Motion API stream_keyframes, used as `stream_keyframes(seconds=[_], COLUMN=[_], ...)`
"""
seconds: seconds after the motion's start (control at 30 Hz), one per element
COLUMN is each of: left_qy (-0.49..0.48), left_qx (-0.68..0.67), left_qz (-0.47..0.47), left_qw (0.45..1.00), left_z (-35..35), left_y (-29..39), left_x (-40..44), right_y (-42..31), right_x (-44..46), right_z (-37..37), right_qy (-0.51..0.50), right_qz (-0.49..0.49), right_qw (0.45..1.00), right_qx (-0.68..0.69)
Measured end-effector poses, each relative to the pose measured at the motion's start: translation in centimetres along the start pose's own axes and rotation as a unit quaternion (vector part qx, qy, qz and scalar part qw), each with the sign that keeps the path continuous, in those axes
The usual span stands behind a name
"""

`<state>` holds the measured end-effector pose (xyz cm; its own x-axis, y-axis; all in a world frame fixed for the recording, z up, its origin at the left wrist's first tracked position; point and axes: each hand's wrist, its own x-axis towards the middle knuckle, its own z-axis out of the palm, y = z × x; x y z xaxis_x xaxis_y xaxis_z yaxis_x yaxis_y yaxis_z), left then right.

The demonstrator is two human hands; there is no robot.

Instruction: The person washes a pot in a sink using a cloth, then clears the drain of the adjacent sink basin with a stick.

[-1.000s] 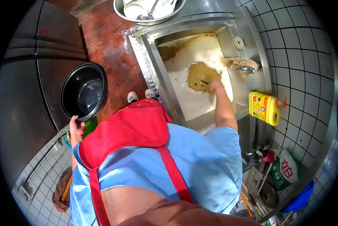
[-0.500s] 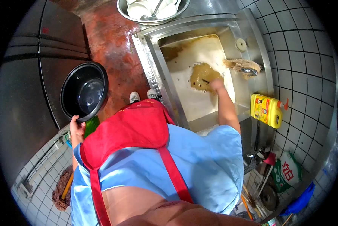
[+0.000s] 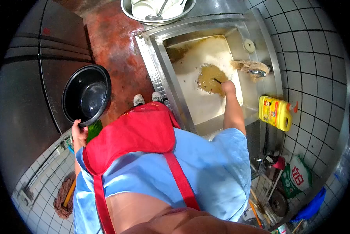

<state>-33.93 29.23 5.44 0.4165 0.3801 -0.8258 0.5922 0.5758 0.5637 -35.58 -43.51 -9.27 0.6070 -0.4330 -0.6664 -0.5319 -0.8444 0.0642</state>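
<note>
A deep black plastic basin (image 3: 86, 80) hangs out to the left, tilted, and nothing shows inside it. My left hand (image 3: 80, 133) grips its near rim with the thumb over the edge. On the right, my right hand (image 3: 229, 87) reaches down into the steel sink (image 3: 188, 107). From its closed fingers sticks out a short, thin dark stick-like piece (image 3: 217, 80), whose kind I cannot make out. Beneath it lies a patch of brown water (image 3: 210, 76) with small bits of debris around its edge. Wet brown residue also covers the sink's far corner.
A metal bowl of white dishes and a ladle (image 3: 157, 17) stands beyond the sink. A cloth-wrapped faucet (image 3: 256, 72) and a yellow detergent jug (image 3: 275, 113) are on the right. Dark cabinet doors (image 3: 23, 97) stand left of the wet red floor (image 3: 116, 50).
My right hand has lifted slightly and drawn a little to the right, and more of the dark piece shows. The brown water patch has changed shape. My left hand and the basin hardly moved.
</note>
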Motion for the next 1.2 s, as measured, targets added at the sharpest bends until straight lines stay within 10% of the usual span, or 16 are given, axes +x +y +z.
stream_keyframes(seconds=[0.17, 0.2, 0.27, 0.47, 0.57, 0.6, 0.7, 0.83, 0.97, 1.1, 1.2], left_qy=[0.017, 0.025, 0.017, 0.037, 0.025, 0.02, -0.01, 0.003, 0.004, 0.033, 0.008], left_qx=[-0.031, -0.038, -0.04, 0.022, -0.01, -0.007, -0.004, -0.002, 0.024, 0.032, 0.014], left_qz=[-0.007, 0.0, 0.005, -0.027, -0.023, -0.013, -0.015, 0.015, -0.052, 0.013, -0.014], left_qw=[0.999, 0.999, 0.999, 0.999, 0.999, 1.0, 1.0, 1.0, 0.998, 0.999, 1.0], left_z=[-0.4, 0.3, 0.8, 0.3, 0.6, 1.2, 0.7, 1.0, 0.8, 1.9, 1.5], left_y=[0.1, 0.0, -0.3, 0.3, 0.3, 0.3, 0.5, 0.4, 1.3, 1.2, 1.1], left_x=[1.0, 0.3, 0.2, 0.2, 0.5, -0.5, -0.3, 0.2, 0.8, -0.3, 0.5], right_y=[-0.9, -0.8, 0.3, -0.3, 0.9, 1.3, 1.2, -0.1, -0.7, -0.1, -1.2], right_x=[0.6, -0.2, 0.1, -1.0, 1.7, 3.6, -0.2, 0.9, -2.3, 2.0, -2.8], right_z=[0.5, -1.6, 1.0, -2.5, 5.0, 5.0, -0.4, 2.5, -1.0, 1.7, -1.2], right_qy=[0.013, -0.041, 0.093, -0.049, 0.215, 0.031, -0.011, -0.028, 0.088, -0.001, 0.119], right_qz=[-0.106, 0.014, 0.035, 0.065, -0.014, -0.074, 0.069, -0.035, 0.084, -0.054, 0.065], right_qw=[0.994, 0.989, 0.988, 0.988, 0.976, 0.994, 0.974, 0.999, 0.974, 0.997, 0.983], right_qx=[-0.003, 0.14, 0.115, 0.129, 0.039, -0.069, 0.217, -0.002, 0.19, 0.054, 0.121])
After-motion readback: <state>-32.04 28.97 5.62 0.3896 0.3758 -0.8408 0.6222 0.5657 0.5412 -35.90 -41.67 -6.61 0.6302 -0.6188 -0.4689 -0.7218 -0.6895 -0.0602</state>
